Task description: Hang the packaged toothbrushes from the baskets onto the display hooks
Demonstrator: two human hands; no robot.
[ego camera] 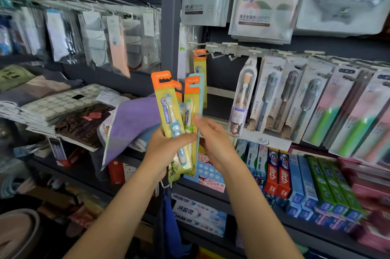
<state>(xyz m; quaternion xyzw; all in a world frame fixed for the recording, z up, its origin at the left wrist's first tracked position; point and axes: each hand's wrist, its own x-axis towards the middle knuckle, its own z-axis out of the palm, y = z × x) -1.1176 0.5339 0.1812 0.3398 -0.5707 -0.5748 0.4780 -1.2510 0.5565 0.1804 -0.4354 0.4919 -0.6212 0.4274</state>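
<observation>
Fanning upward from the left hand [166, 149] is a bunch of packaged toothbrushes [175, 115], each on a yellow card with an orange top that has a hanging slot cut into it. They stand roughly upright in front of the grey shelf post [171, 16], raised to about the height of the display hooks. The left hand's fingers curl round the lower part of the bunch, thumb lying across the front of the cards. The right hand [213, 138] pinches the edge of the rightmost pack [197, 98], a card with a pale blue side, between thumb and fingertips.

Just behind the bunch, one matching orange-topped pack [200, 62] hangs from a white display hook [196, 52] at the left end of the hook rail [232, 50]. Several hooks beside it on the rail are bare. Further right hang other toothbrushes in clear and grey packaging [274, 94], then packs with pink and green handles [341, 115].

Below them, a shelf holds boxed toothpaste [295, 176] standing in rows (blue, red and green boxes). To the left of the post, bagged socks [95, 41] hang from their own rail, above folded cloths [63, 100] stacked on a shelf.
</observation>
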